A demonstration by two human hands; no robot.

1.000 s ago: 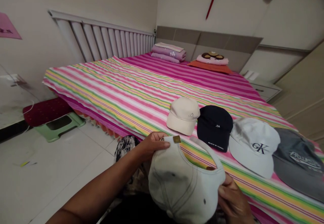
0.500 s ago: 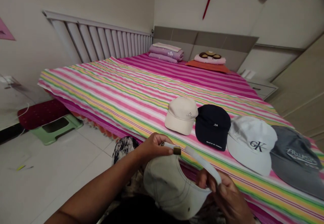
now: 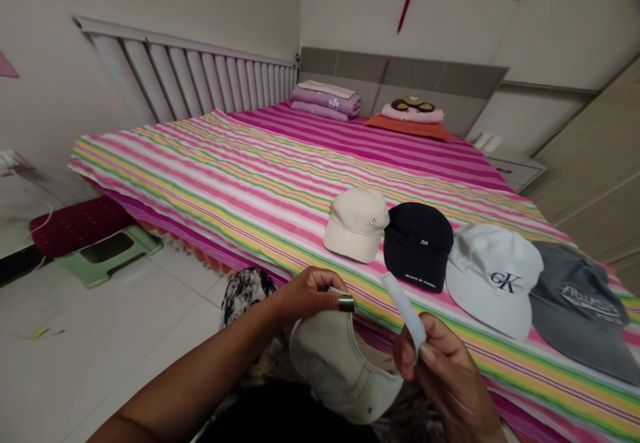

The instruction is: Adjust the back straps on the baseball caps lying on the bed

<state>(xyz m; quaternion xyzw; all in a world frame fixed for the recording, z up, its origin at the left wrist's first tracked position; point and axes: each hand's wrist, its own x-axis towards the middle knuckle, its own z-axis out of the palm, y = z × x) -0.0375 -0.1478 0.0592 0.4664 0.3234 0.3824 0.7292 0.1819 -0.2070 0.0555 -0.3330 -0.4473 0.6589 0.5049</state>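
I hold an off-white cap (image 3: 335,363) low in front of me, its back facing up. My left hand (image 3: 305,294) pinches the strap end with the metal buckle (image 3: 346,304). My right hand (image 3: 440,363) pinches the loose pale strap (image 3: 406,309), which sticks up and is pulled free of the buckle. On the striped bed (image 3: 240,176) just beyond lie a beige cap (image 3: 356,223), a navy cap (image 3: 418,244), a white cap (image 3: 493,277) with a dark logo and a grey cap (image 3: 580,309), side by side in a row.
Folded purple bedding (image 3: 326,99) and an orange pillow with a plush toy (image 3: 411,115) lie by the headboard. A green stool with a red cushion (image 3: 93,233) stands on the tiled floor at left. A nightstand (image 3: 513,166) and wardrobe stand at right.
The strap came out of the buckle and my right hand now holds its free end up. The cap has dropped lower and turned. The view shifted slightly.
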